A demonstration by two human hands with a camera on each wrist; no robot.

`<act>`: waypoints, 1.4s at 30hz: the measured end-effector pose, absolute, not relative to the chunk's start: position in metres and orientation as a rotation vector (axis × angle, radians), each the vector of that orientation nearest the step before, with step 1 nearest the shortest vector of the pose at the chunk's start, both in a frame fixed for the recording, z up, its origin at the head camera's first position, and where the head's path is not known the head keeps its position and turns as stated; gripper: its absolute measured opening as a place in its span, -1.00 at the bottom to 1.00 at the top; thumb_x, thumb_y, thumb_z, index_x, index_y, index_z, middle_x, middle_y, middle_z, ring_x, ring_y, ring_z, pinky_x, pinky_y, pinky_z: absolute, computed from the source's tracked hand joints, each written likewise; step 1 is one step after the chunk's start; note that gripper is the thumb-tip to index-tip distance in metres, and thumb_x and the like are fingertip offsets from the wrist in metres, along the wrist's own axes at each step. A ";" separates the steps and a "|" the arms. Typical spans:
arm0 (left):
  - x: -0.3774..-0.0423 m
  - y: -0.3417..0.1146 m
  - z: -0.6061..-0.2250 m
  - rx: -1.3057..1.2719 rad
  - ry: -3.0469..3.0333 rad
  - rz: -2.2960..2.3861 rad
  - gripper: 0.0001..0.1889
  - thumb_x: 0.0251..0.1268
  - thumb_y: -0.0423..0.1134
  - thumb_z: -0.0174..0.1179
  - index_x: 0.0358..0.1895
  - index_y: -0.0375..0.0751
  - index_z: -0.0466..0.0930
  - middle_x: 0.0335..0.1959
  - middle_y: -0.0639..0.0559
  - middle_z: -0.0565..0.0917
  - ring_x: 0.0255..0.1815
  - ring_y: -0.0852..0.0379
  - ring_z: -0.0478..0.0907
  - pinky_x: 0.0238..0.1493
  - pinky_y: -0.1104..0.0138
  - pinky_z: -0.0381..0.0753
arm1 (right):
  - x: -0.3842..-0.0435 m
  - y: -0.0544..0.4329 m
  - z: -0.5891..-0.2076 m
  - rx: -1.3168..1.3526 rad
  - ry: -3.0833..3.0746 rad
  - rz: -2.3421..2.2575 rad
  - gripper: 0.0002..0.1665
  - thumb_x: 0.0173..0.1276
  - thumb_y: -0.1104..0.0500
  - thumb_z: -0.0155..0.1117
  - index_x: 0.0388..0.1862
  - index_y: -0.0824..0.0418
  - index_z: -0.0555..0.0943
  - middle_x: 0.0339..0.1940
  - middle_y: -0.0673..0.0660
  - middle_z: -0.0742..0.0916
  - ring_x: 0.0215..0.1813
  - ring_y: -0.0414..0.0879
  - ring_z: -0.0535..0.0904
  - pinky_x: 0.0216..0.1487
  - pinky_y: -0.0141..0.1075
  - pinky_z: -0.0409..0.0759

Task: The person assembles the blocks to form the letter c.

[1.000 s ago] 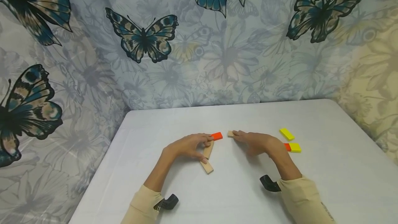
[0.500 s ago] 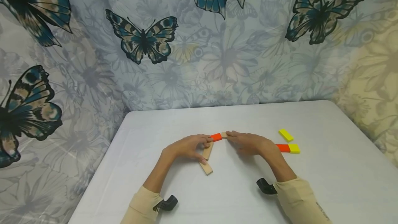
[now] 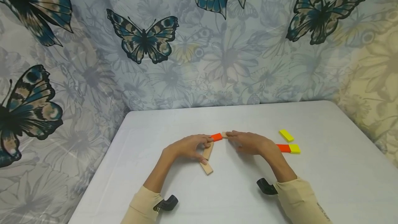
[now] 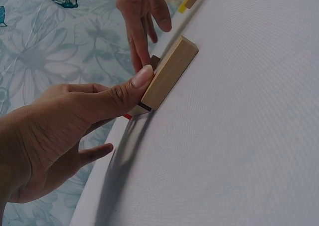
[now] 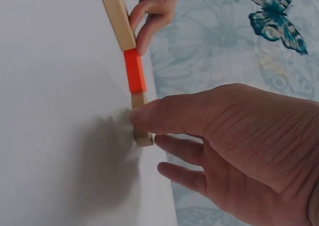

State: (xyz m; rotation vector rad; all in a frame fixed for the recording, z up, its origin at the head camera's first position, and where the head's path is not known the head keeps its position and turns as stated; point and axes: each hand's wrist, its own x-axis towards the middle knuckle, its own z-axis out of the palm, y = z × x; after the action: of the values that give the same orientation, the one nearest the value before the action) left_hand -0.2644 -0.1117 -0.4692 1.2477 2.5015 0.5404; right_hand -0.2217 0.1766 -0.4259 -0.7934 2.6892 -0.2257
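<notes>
In the head view, two plain wooden blocks, the upper one and the lower one, form a bent line on the table. A red block continues it at the top. My left hand steadies this line, thumb on the lower block and curled fingers where the upper block meets the red one. Another wooden block sits end to end with the red block in the right wrist view. My right hand pinches that block, its thumb across the near side; the fingers partly hide it from the head camera.
Right of my right hand lie a loose yellow block and a second red block touching another yellow block. The white table ends at a wall covered in butterfly-patterned fabric. Black wrist mounts stick out from the sleeves.
My right hand has slid its wooden block left until it meets the red block, uncovering more of the second red block. Over the last half second little moves. The left hand stays put.
</notes>
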 end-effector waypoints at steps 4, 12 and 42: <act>-0.265 -0.111 -0.469 1.247 2.500 0.552 -0.47 0.13 0.05 0.56 0.09 -0.12 0.66 0.57 0.07 0.47 0.67 0.05 0.29 0.68 0.15 0.31 | -0.222 0.177 -0.426 -0.816 2.698 -0.209 -0.32 0.52 0.25 0.30 0.57 0.21 0.40 0.66 0.16 0.41 0.67 0.20 0.30 0.59 0.17 0.41; -0.264 -0.111 -0.469 1.246 2.510 0.522 -0.48 0.12 0.08 0.56 0.07 -0.11 0.66 0.56 0.06 0.48 0.67 0.04 0.30 0.68 0.14 0.31 | -0.221 0.180 -0.420 -0.800 2.723 -0.218 -0.28 0.50 0.24 0.32 0.59 0.21 0.38 0.65 0.20 0.42 0.66 0.22 0.33 0.56 0.19 0.43; -0.263 -0.111 -0.466 1.243 2.504 0.535 -0.49 0.12 0.06 0.57 0.04 -0.12 0.66 0.56 0.05 0.48 0.67 0.02 0.29 0.69 0.13 0.30 | -0.212 0.234 -0.386 -0.680 2.795 -0.402 -0.41 0.52 0.23 0.29 0.49 0.25 0.49 0.47 0.37 0.58 0.50 0.39 0.46 0.46 0.31 0.47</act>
State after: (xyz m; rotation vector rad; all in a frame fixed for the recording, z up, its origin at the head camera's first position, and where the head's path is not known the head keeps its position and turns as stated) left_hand -0.2627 -0.1114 -0.4659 1.2432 2.5044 0.5351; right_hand -0.2125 0.2345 -0.3864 -0.6797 2.7947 -0.4024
